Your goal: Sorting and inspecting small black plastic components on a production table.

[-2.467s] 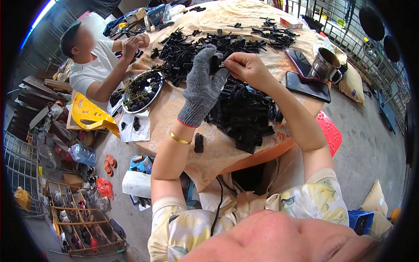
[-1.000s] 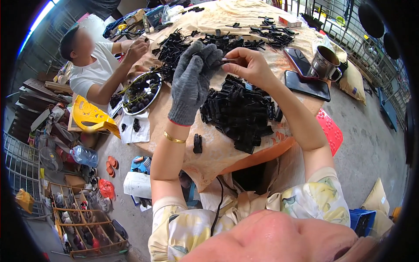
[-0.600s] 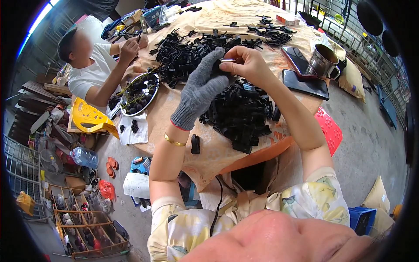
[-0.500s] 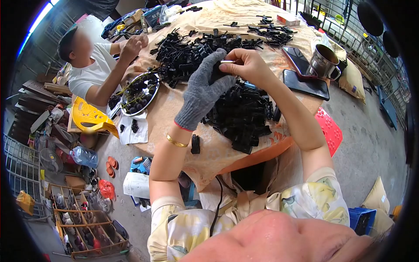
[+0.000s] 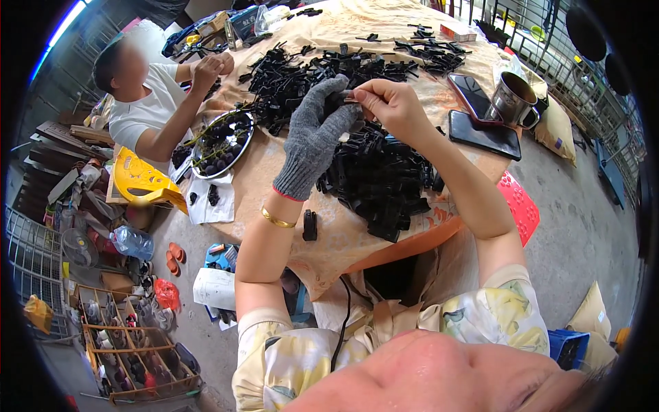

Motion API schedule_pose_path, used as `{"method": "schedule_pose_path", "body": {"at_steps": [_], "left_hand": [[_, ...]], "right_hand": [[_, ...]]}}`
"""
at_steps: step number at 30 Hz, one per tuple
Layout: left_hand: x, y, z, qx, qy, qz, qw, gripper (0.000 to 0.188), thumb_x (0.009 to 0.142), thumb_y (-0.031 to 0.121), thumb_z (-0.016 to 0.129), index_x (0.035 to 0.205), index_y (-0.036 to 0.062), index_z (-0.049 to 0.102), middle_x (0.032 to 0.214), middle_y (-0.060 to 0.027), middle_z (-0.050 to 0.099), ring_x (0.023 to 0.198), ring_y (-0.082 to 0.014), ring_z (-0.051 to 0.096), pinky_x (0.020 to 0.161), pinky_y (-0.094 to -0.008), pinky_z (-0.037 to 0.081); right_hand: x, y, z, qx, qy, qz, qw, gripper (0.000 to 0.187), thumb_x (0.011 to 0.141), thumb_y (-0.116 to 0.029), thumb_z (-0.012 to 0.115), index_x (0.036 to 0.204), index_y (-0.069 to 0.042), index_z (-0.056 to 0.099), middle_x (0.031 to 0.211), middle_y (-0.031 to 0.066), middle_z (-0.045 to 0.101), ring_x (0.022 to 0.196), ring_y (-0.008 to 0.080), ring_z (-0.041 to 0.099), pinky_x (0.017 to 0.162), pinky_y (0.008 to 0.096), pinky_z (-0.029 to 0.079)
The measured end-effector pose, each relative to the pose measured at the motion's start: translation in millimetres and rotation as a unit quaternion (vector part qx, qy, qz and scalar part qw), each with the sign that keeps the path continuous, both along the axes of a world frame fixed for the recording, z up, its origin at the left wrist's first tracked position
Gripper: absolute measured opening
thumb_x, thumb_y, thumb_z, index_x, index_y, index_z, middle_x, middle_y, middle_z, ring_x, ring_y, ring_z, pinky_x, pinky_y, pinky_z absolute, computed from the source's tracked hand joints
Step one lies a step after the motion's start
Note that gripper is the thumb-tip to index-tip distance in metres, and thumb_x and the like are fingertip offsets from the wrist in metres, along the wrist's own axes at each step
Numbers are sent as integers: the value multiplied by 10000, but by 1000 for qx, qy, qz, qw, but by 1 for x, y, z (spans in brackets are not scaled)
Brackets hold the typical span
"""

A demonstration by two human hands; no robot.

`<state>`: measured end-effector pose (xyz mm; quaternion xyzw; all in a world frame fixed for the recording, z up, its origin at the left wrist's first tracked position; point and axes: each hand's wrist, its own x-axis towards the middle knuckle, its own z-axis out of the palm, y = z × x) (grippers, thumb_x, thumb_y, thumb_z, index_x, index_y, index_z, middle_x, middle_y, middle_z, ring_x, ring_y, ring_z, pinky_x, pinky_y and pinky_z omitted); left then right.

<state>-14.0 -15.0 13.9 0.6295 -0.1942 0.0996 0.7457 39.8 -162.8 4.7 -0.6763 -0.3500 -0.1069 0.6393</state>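
My left hand, in a grey knit glove, is closed round a small black part that its fingers mostly hide. Bare, my right hand meets it and pinches a small thin piece between thumb and forefinger, at the gloved fingertips; its kind is too small to tell. Both hands are above the table, between two heaps. Beyond them spreads a heap of loose black plastic parts with thin prongs. Below them lies a denser heap of chunky black plastic parts. One black part stands apart near the table's front edge.
A plate of dark grapes is at the left, near a co-worker whose hands are raised together. On the right are two phones and a metal mug. A yellow chair and a red stool flank the cloth-covered table.
My hands have stayed together while the gloved fingers closed further. The thin piece has shifted slightly against them. The view has moved a little.
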Motion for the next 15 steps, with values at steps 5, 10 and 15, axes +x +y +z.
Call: {"method": "schedule_pose_path", "body": {"at_steps": [5, 10, 15], "left_hand": [[-4, -1, 2, 8, -1, -6, 1000, 325, 815, -23, 534, 1134, -2, 474, 979, -86, 567, 814, -133, 577, 713, -265, 518], [-1, 0, -1, 14, -23, 3, 1000, 304, 818, -25, 538, 1116, 5, 489, 991, -80, 568, 830, -130, 575, 717, -258, 519], [-2, 0, -6, 29, -86, 49, 995, 274, 798, -32, 571, 1064, 7, 519, 999, -61, 578, 835, -119, 575, 735, -241, 503]], "right_hand": [[-8, -7, 15, -5, 113, 38, 993, 191, 867, -183, 547, 886, -7, 619, 553, -29, 487, 444, 18, 382, 389, 172, 277], [-6, -10, 16, -47, 149, 105, 982, 187, 849, -181, 567, 828, -9, 637, 561, -21, 512, 446, 21, 396, 397, 180, 297], [-10, -6, 18, -21, 223, 149, 963, 189, 856, -197, 557, 822, -25, 627, 543, -31, 481, 416, 20, 359, 368, 181, 264]]}}
